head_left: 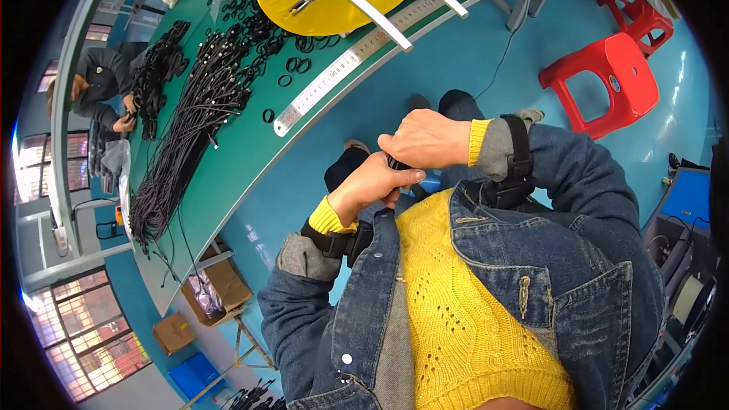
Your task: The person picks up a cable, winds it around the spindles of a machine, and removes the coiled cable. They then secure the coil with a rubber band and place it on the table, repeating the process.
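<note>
Beside green table (235,171), left hand (372,182) and right hand (429,139) grip small black item (395,162); ruler (323,93) shows printed scale, nearer red stool (640,99) a round label (614,83).

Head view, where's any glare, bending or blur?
Head view throughout: the green table bows along its edge; white glare streaks the blue floor beside the nearer red stool; the lower-left window looks partly washed out; left hand and right hand look fairly sharp.
</note>
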Demonstrator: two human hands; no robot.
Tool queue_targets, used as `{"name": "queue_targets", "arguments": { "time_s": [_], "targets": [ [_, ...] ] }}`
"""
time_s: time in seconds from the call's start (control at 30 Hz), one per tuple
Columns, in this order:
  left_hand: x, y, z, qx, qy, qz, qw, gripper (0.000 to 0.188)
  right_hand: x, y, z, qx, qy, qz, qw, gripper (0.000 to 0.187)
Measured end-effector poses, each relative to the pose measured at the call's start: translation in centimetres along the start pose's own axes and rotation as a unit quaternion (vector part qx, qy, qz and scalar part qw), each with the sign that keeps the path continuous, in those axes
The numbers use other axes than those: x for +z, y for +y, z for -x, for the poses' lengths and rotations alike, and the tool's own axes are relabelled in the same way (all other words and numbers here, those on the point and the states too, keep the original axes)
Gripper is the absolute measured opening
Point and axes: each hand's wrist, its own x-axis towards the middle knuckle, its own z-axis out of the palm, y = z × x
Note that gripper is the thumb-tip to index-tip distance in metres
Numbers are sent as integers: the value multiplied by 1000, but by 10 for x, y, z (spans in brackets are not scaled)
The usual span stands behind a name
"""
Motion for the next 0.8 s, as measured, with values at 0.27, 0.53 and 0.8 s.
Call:
{"name": "queue_targets", "arguments": {
  "time_s": [0.27,0.53,0.8],
  "targets": [
    [0,-25,-6,138,21,214,967,19,34,8,-16,-43,159,-238,957,17],
    [-25,-54,11,39,-2,282,959,15,30,-13,-48,-50,63,-98,992,19],
    [-24,-101,25,192,146,394,887,10,-8,-15,-129,-135,5,-205,969,31]
  ]
}}
